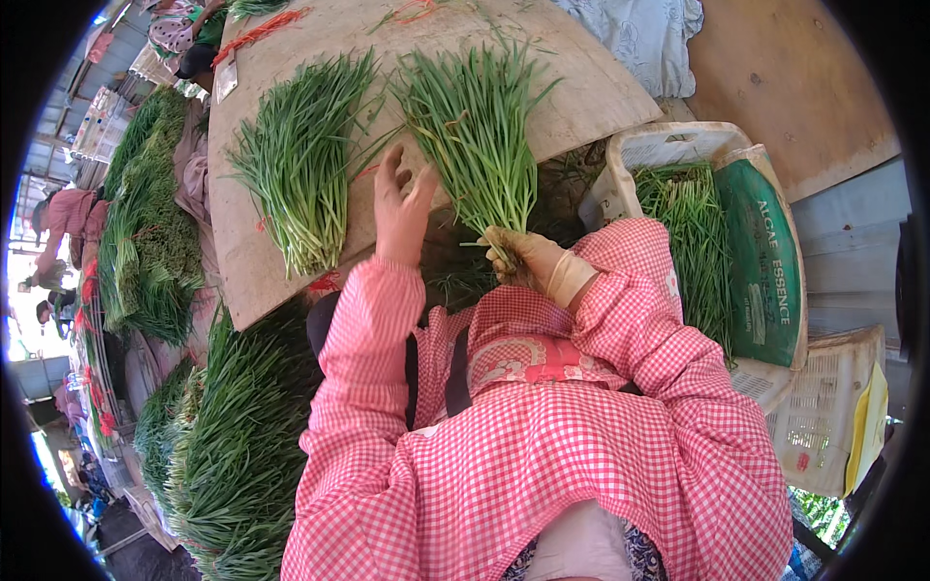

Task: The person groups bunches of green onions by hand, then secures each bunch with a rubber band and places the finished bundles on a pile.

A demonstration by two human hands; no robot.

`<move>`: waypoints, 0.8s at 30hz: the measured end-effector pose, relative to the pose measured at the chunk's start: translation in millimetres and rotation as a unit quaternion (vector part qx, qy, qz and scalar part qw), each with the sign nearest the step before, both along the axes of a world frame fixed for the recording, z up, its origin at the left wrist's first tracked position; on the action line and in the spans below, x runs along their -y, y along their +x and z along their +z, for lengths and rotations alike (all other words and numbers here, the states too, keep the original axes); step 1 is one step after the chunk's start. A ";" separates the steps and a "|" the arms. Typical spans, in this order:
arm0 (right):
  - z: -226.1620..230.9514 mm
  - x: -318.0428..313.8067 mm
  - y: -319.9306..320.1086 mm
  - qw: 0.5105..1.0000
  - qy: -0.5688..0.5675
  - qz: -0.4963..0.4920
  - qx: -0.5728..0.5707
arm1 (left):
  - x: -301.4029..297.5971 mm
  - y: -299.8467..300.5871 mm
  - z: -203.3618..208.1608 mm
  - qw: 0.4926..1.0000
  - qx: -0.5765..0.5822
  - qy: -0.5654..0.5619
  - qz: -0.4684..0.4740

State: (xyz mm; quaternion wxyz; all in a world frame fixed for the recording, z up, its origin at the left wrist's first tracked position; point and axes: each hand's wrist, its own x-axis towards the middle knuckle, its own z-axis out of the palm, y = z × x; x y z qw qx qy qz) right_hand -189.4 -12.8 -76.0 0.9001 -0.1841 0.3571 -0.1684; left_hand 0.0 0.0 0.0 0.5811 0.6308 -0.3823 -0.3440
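Observation:
My right hand [523,258], in a soiled pale glove, grips a bunch of green chives [477,136] by the stem ends. Its leaves fan out away from me over the wooden board [581,92]. My left hand [399,208], bare, is raised just left of that bunch, with fingers apart and nothing in them. On the board left of this hand lies another loose bunch of chives [302,165], its pale stem ends toward me. A bit of red tie [325,283] shows at the board's near edge.
At my right, a white plastic crate [668,145] holds cut chives beside a green printed sack [760,257]. Large chive heaps [247,436] lie at my left. Red ties [257,34] rest at the board's far left. Other people [73,228] are at the far left.

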 end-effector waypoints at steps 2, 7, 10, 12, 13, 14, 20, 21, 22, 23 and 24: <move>7.7 -5.5 9.9 1.000 0.005 0.002 0.014 | -37.0 -10.7 2.6 0.995 -0.010 -0.074 0.063; 15.0 -6.6 0.3 0.997 -0.054 0.040 -0.046 | -64.8 -44.1 -72.9 0.939 -0.307 0.056 0.144; 19.5 -7.4 -0.4 0.993 -0.075 0.095 -0.019 | -57.0 -39.6 -93.4 0.901 -0.411 0.126 -0.066; 23.5 -9.0 0.3 0.983 -0.092 0.159 0.000 | -51.5 -34.0 -90.5 0.839 -0.467 0.162 -0.228; 25.7 -10.8 1.9 0.976 -0.096 0.198 0.006 | -52.0 -33.3 -85.6 0.825 -0.468 0.174 -0.265; 27.0 -12.5 3.2 0.966 -0.100 0.237 0.012 | -52.9 -32.7 -79.6 0.810 -0.468 0.186 -0.301; 28.2 -14.8 2.7 0.925 -0.131 0.350 -0.071 | -48.5 -42.9 -63.6 0.837 -0.442 0.116 -0.301; 31.3 -14.5 2.6 0.916 -0.131 0.370 -0.081 | -48.2 -45.1 -64.2 0.845 -0.448 0.106 -0.273; 35.9 -12.4 0.6 0.885 -0.149 0.433 -0.088 | -47.4 -48.1 -65.6 0.851 -0.453 0.097 -0.245; 24.7 -13.0 -6.1 0.842 -0.237 0.482 -0.055 | -46.8 -49.7 -67.3 0.857 -0.459 0.088 -0.218; 33.1 -13.0 -6.5 0.796 -0.282 0.524 -0.111 | -46.3 -46.0 -68.8 0.852 -0.468 0.103 -0.210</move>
